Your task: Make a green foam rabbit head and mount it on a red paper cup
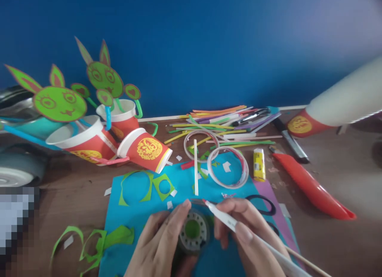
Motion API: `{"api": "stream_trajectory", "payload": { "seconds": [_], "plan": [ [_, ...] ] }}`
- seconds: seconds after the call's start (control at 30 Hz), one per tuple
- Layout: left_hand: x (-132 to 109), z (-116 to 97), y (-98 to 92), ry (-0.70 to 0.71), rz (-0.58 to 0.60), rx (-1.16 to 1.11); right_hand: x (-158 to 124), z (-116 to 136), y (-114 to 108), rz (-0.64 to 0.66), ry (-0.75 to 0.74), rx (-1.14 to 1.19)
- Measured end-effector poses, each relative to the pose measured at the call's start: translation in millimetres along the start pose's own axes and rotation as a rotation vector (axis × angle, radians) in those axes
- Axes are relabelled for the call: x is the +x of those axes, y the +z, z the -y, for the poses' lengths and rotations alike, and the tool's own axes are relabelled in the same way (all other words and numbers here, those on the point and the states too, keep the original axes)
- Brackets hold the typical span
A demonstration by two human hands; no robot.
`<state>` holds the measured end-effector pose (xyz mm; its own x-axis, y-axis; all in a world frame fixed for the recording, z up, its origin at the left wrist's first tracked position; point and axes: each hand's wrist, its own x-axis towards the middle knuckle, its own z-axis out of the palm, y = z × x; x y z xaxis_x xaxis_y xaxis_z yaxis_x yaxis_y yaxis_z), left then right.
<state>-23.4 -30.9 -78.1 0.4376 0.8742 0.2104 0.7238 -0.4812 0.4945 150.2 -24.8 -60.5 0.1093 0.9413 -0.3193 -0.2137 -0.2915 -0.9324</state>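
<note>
My right hand (247,225) grips a slim white marker (228,220) with a red tip, pointing up and left. My left hand (164,237) is curled against a round, roll-like object (191,232) with a pale ring face, dark marks around it and green at its centre. The marker tip is just above and right of this roll. Beneath both hands lies a blue paper sheet (119,197). Black-handled scissors (268,203) are partly hidden behind my right hand. Green paper offcuts (163,187) lie beyond my left hand.
Paper cups (151,149) with green rabbit faces (59,104) stand or lie at the left. Two tape rings (228,167), a glue stick (259,165) and a red-handled tool (313,185) lie ahead and right. Coloured sticks (221,125) are heaped by the blue wall (191,50).
</note>
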Motion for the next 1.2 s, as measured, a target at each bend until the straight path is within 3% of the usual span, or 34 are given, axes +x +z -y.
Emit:
{"api": "stream_trajectory", "payload": {
  "seconds": [0.5,0.9,1.2],
  "plan": [
    [-0.5,-4.0,-7.9,0.014,0.03,-0.081,-7.1,6.9,-3.1,0.078,-0.09,-0.262],
    [-2.8,-3.9,-5.9,-0.031,0.112,-0.159,-7.8,8.9,-2.4,0.105,-0.099,-0.296],
    [-3.4,-6.2,-5.3,-0.047,0.062,-0.244,-8.6,9.3,0.6,0.116,-0.14,-0.249]
  ]
}}
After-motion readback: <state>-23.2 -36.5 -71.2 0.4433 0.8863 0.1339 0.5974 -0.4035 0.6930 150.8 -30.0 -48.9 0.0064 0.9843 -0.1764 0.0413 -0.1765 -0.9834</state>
